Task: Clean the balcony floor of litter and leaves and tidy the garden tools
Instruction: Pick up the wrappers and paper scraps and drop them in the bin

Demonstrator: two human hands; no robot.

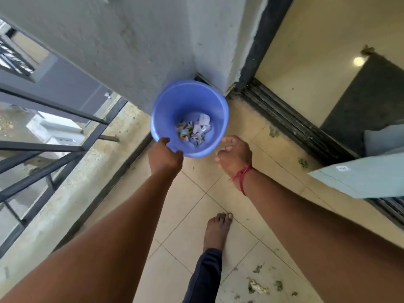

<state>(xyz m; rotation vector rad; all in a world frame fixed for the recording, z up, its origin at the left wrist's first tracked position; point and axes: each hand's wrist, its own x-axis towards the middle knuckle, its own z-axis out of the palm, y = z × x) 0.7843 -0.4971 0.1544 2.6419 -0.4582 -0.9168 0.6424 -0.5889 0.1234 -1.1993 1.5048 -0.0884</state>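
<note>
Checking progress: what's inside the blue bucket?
Crumpled paper and wrapper litter lies on the bottom of the blue bucket. Anything beneath that pile is covered. The left hand grips its rim.

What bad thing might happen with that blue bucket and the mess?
Only the left hand grips the rim of the blue bucket; the right hand is off it, so it might tip and spill the litter inside. The bare foot stands near scraps and leaves on the floor, so it might tread on something sharp.
</note>
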